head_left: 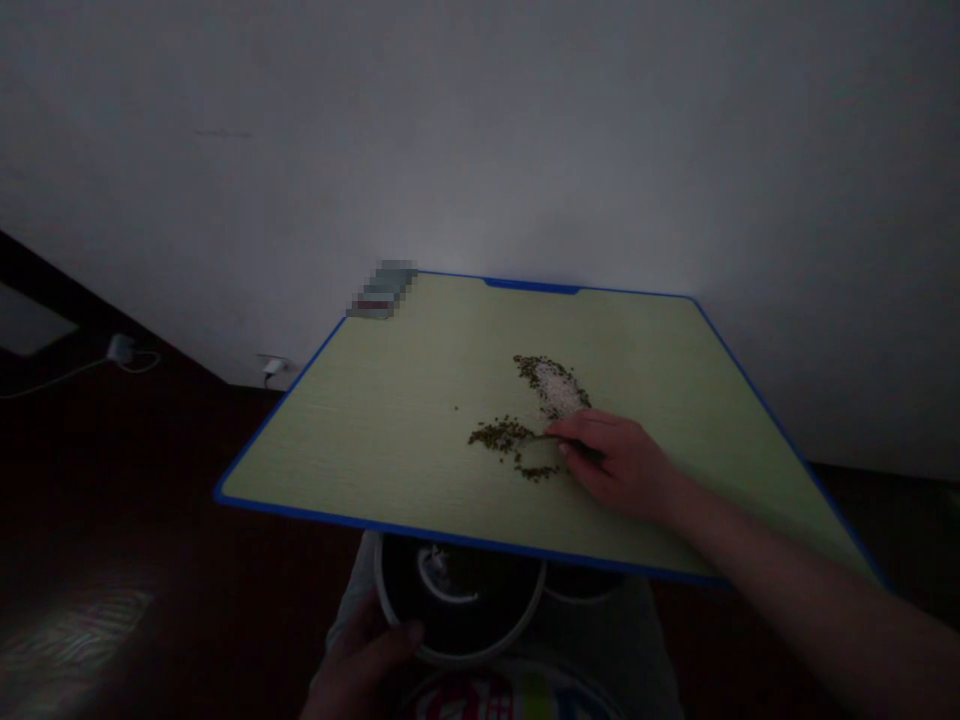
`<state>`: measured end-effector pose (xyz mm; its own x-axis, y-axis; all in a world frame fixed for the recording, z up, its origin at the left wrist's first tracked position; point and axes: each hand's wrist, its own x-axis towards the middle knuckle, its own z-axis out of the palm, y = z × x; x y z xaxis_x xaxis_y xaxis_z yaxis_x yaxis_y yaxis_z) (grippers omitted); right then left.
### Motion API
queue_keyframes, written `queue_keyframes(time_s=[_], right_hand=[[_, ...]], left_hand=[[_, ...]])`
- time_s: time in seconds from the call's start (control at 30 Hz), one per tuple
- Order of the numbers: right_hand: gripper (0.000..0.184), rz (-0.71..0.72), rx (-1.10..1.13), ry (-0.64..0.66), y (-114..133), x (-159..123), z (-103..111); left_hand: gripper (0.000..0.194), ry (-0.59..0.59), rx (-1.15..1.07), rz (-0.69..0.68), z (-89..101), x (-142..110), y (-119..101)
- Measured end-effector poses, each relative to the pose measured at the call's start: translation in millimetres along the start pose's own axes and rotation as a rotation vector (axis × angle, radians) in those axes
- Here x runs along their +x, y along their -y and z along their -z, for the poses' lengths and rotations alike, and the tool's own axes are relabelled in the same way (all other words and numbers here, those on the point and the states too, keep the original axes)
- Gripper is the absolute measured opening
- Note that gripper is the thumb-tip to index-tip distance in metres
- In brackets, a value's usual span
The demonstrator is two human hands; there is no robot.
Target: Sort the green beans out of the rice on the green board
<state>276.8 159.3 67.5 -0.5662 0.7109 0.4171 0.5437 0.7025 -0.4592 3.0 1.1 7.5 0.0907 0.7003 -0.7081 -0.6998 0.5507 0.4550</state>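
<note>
My right hand (611,460) rests on a pale green table (390,400) with a blue edge. Its fingers are bent and held together, and the fingertips touch a heap of small green beans (504,436). Just beyond the hand lies a patch of white rice (559,392) with more green beans around it. My left hand (364,660) is below the table's near edge. It grips the rim of a dark bowl with a white rim (459,600), thumb over the rim. A second white rim (581,592) shows beside the bowl, mostly hidden by the table.
A white wall stands behind the table. A blurred small object (384,290) lies at the table's far left corner. On the dark floor to the left are a plug and cable (120,350) and a wall socket (274,366). A colourful container (495,695) sits below the bowl.
</note>
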Motion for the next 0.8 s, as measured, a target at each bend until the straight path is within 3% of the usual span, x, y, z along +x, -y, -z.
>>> queue_keyframes(time_s=[0.47, 0.8], right_hand=[[0.027, 0.006, 0.017, 0.024, 0.6, -2.7, -0.9], [0.030, 0.053, 0.043, 0.078, 3.4, 5.6, -6.2]], left_hand=[[0.090, -0.018, 0.008, -0.058, -3.2, -0.6, 0.6], [0.083, 0.003, 0.003, -0.018, 2.0, 1.8, 3.2]])
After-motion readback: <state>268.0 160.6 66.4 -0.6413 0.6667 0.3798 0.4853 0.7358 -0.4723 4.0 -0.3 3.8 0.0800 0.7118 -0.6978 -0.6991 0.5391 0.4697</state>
